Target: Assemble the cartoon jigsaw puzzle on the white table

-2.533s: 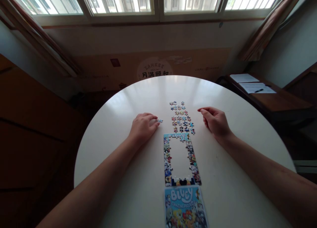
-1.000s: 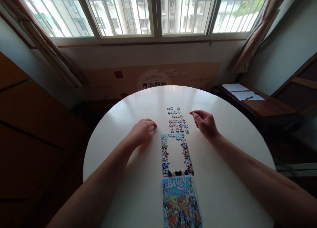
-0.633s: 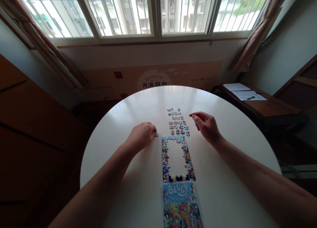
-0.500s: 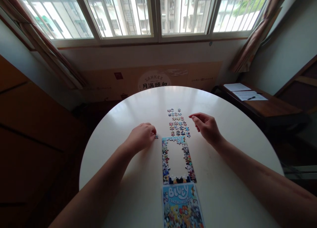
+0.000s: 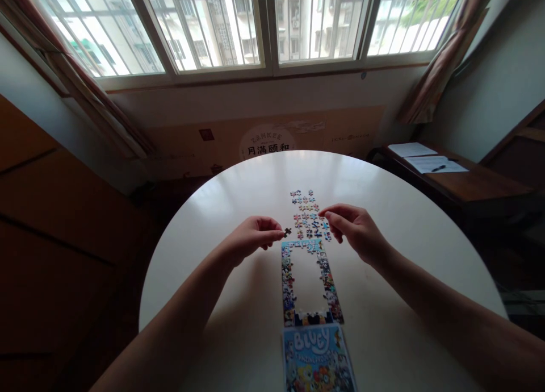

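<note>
Left of centre, the bare left hand (image 5: 255,234) pinches a small dark knobbed jigsaw piece (image 5: 287,232); mid-frame, loose multicoloured jigsaw pieces (image 5: 297,217) lie just beyond a rectangular printed puzzle border (image 5: 288,290); right of centre, the bare right hand (image 5: 354,226) has narrowed fingers, their hold impossible to tell

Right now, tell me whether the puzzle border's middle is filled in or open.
Open: the puzzle border surrounds a gap where the white tabletop shows, with loose pieces lying beyond its far edge.
</note>
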Demonstrator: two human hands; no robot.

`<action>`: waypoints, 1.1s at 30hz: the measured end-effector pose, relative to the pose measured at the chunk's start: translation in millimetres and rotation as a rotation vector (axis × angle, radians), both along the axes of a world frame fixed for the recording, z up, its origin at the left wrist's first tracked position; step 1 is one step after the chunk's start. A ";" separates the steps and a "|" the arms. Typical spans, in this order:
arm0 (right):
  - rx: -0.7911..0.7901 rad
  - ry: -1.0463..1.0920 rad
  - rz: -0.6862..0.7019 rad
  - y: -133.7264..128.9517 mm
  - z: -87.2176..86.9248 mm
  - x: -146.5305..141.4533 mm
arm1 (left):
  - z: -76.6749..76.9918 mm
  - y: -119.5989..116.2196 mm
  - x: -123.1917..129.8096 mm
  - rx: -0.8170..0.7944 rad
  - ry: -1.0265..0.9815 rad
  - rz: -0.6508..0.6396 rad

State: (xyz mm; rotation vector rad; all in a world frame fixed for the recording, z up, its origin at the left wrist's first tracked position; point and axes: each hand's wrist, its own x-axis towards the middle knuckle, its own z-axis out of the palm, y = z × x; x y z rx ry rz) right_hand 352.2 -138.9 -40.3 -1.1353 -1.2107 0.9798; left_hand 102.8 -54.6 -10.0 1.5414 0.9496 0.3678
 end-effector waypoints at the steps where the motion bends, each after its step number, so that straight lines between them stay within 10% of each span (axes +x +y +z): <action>1: -0.005 -0.015 0.034 -1.6 0.2 -3.1 | -2.2 -4.2 4.8 -0.055 -0.064 0.021; 15: -0.010 0.042 0.199 -9.5 1.0 -26.3 | -10.8 -32.7 28.8 -0.355 -0.369 0.090; 33: 0.079 -0.171 0.146 -7.3 -7.9 -24.1 | -12.7 -33.3 29.7 -0.074 -0.251 0.108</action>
